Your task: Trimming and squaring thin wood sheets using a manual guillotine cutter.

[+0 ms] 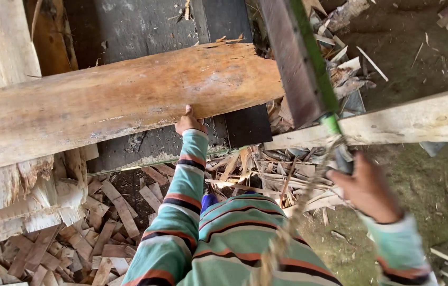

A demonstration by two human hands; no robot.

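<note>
Chopping step in hand, by my reading: the log (123, 100) is steadied for a blow. Left hand (188, 123) is pressed against the log's near edge, fingers mostly hidden behind it, probably curled on. Right hand (368, 188) is closed round the handle of a long blade (298, 63), which is raised and blurred; green strip along its back.

Log lies crosswise over dark boards (144, 26), its right end by the blade ragged and splintered, its top orange-brown and smooth.

Next stroke calls for the left hand well apart from the strike line.

Chips (102, 233) litter the ground below.
</note>
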